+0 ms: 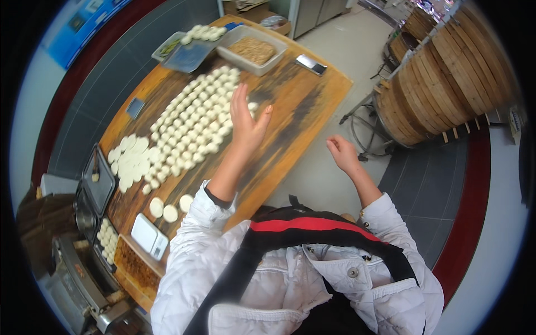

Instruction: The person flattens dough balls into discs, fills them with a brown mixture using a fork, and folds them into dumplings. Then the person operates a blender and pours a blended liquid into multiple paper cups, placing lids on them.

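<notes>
in the head view, the left hand (248,120) stands at the near-right edge of the rows of small white dough pieces (192,117), its fingers straight and close together and its thumb spread away from them; whether it touches any piece, i cannot tell. the right hand (343,152) is well apart, past the table's edge and above the floor (296,184), fingers loosely curled toward the thumb; i cannot tell whether it pinches anything.

the dough pieces spread to the left of the left hand over the wooden table (301,111), with flattened dough rounds (134,159) overlapping at their far left end. nearer the body, left of the left forearm, lie three larger dough discs (170,213), then a white digital scale (149,235) and a tray of brown filling (137,265).

beyond the left hand are a plastic tub of pale-brown filling (251,50) and, to its right, a smartphone (311,64). right of and beyond the right hand stand large stacked bamboo steamers (441,78).
</notes>
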### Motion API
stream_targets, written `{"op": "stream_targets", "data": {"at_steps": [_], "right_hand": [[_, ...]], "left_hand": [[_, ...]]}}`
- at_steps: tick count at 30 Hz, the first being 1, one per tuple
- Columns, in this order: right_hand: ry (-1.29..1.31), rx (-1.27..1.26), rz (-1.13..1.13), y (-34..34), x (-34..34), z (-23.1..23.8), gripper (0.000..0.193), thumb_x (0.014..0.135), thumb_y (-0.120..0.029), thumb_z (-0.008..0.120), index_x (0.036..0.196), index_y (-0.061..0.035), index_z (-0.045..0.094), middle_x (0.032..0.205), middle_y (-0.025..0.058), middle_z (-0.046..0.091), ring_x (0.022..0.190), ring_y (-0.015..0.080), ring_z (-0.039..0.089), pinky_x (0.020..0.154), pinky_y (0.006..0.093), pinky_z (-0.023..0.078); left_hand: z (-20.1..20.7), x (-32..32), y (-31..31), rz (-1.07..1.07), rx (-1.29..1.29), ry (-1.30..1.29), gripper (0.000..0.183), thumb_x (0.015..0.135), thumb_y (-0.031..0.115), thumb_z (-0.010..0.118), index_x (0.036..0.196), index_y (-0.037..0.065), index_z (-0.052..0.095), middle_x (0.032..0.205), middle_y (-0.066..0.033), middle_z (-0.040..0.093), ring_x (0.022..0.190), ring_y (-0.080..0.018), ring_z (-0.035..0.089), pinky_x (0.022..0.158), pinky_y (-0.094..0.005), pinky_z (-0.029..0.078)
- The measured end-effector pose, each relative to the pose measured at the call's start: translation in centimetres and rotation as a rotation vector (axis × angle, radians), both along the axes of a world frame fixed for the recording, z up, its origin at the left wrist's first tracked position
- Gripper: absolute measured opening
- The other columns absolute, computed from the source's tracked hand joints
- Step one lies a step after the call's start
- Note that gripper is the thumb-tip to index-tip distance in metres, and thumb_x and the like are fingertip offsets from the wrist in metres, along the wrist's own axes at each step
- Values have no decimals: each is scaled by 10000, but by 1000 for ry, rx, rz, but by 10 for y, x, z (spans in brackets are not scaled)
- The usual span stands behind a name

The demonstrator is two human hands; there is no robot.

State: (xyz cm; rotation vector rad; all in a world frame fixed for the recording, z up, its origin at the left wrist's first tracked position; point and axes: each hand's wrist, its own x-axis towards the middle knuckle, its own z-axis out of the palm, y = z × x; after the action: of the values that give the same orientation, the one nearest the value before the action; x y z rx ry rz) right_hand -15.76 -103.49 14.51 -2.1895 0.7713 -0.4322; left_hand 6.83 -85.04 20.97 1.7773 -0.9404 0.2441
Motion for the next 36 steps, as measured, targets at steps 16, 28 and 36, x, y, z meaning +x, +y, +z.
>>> {"op": "stream_targets", "data": {"at_steps": [16, 28, 36], "right_hand": [[702, -505, -202, -471, 92, -53, 633, 765, -410, 663, 1299, -132, 469, 1399, 227, 323, 1302, 384, 295, 1057, 484, 241], [476, 1196, 496, -531, 251, -196, 569, 942, -413, 439, 1329, 1, 393, 1337, 203, 430, 1189, 270, 469, 989, 390, 375], [502, 170, 658, -679, 324, -205, 148, 804, -175, 563, 749, -63, 644, 696, 80, 643, 628, 162, 604, 611, 305, 515]], "left_hand": [[-108, 46, -345, 65, 83, 390, 779, 796, 278, 661, 1375, -37, 247, 1377, -271, 318, 1295, -385, 295, 1063, -456, 252], [-206, -46, -371, 931, -248, 1032, 675, 883, 304, 581, 1387, -9, 258, 1418, -215, 293, 1288, -285, 341, 1030, -378, 309], [-261, -9, -434, 769, -395, 1367, 410, 940, 273, 476, 1247, 1, 451, 1031, -134, 587, 928, -215, 578, 828, -331, 471]]}}
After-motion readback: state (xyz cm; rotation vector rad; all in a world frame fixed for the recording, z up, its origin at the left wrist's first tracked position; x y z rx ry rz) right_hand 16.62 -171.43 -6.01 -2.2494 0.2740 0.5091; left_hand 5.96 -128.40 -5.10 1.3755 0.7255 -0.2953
